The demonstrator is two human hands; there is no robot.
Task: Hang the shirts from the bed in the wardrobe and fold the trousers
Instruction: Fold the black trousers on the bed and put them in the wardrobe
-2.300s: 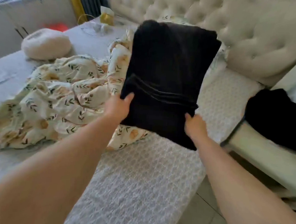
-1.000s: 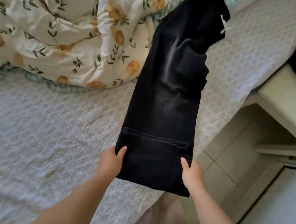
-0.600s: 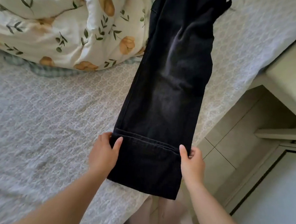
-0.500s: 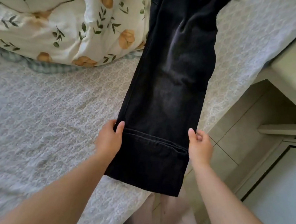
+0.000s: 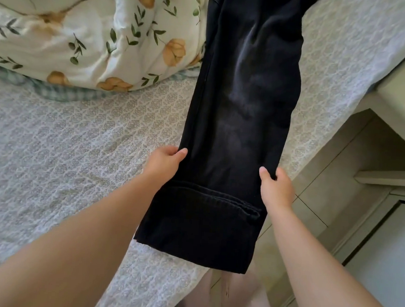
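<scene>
Black trousers [image 5: 242, 113] lie stretched lengthwise over the corner of the bed [image 5: 66, 159], legs together, with the cuffed hem end hanging past the bed's near edge. My left hand [image 5: 166, 161] grips the left edge of the legs a little above the cuff, thumb on top. My right hand [image 5: 275, 186] grips the right edge at about the same height, thumb on the cloth. The waist end runs out of the frame at the top.
A crumpled floral duvet [image 5: 92, 35] lies on the bed at the upper left, touching the trousers' left side. A cream bedside table [image 5: 402, 89] stands at the right over a tiled floor [image 5: 337, 176]. My feet show below the bed edge.
The trousers went from a held-up folded bundle to lying flat along the bed. Both hands have slid from the cuff line farther up the legs.
</scene>
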